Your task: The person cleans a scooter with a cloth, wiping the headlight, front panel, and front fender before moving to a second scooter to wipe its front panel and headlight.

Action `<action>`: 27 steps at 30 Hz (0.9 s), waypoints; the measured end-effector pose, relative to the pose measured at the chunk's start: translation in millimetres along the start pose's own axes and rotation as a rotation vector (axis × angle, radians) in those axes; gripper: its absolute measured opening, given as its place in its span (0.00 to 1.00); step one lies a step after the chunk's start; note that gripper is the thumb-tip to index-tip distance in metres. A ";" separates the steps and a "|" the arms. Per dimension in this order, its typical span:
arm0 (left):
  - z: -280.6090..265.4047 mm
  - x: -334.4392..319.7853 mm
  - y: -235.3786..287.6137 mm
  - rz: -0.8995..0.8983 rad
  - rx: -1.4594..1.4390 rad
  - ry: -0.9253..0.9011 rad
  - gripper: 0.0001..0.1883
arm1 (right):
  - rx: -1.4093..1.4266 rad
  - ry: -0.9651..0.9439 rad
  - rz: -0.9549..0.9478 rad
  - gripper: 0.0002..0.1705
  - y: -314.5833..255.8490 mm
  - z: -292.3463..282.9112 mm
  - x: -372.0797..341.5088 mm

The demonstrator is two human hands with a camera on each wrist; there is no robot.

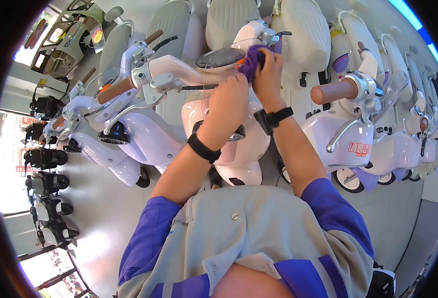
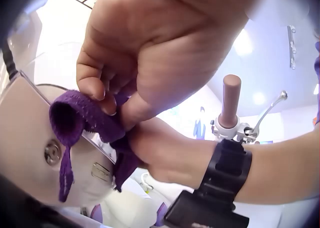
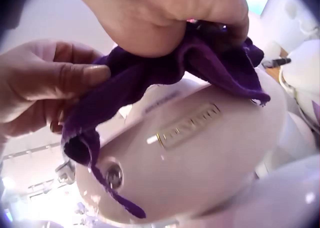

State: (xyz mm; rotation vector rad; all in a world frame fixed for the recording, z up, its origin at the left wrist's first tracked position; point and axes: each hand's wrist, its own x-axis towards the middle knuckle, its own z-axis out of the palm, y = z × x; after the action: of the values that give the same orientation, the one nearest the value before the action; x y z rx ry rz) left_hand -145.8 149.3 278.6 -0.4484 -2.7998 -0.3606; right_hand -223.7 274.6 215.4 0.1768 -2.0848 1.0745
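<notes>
A grey fabric shirt with blue-violet sleeves (image 1: 273, 218) lies nearest us; beyond it, the left hand (image 1: 229, 99) pinches one end of a limp, purple fabric cloth (image 1: 249, 63) and the right hand (image 1: 270, 75) grips it further along. We find the cloth just beside a glossy, pale-pink scooter panel (image 3: 200, 158), the two-handed hold probably keeping its soft folds controlled.

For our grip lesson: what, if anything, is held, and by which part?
Crumpled purple cloth: left hand pinches near its rolled end, right hand grips bunched folds.
</notes>
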 end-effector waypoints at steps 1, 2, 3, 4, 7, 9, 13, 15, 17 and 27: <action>1.7 -4.5 3.1 0.012 0.013 -0.048 0.08 | 0.029 -0.026 0.098 0.21 8.7 3.8 -15.7; 4.1 -8.4 6.4 0.025 0.024 -0.094 0.08 | 0.056 -0.052 0.193 0.20 18.6 5.5 -37.3; 8.3 -13.3 5.2 0.047 0.005 -0.131 0.08 | 0.082 -0.077 0.288 0.20 27.0 4.9 -54.1; 12.0 -20.4 0.1 0.068 -0.014 -0.170 0.08 | 0.116 -0.120 0.349 0.20 30.9 3.6 -66.8; 8.7 -30.7 -0.8 0.034 -0.018 -0.209 0.07 | 0.187 -0.194 0.435 0.18 32.6 2.2 -73.2; 1.9 -33.2 -3.8 -0.005 -0.045 -0.173 0.08 | 0.184 -0.158 0.383 0.17 27.7 1.1 -56.1; -30.2 -28.8 -3.6 -0.074 -0.164 -0.023 0.11 | 0.234 -0.012 -0.150 0.16 -42.4 -20.7 0.4; -42.8 -39.6 -10.0 -0.136 -0.159 -0.049 0.10 | 0.233 -0.171 -0.331 0.17 -74.7 -18.4 0.4; -55.3 -56.2 -24.9 -0.204 -0.092 -0.144 0.10 | 0.305 -0.341 -0.522 0.15 -93.7 -10.2 -17.9; -10.1 -37.1 2.7 -0.008 -0.217 0.005 0.11 | 0.145 -0.026 -0.284 0.19 -35.5 -8.1 13.9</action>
State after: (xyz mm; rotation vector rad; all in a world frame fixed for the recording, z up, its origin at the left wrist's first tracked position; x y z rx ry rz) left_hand -108.7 139.0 276.9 -0.4825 -2.7696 -0.6706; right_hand -213.2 261.0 250.4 0.5446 -1.9329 1.0510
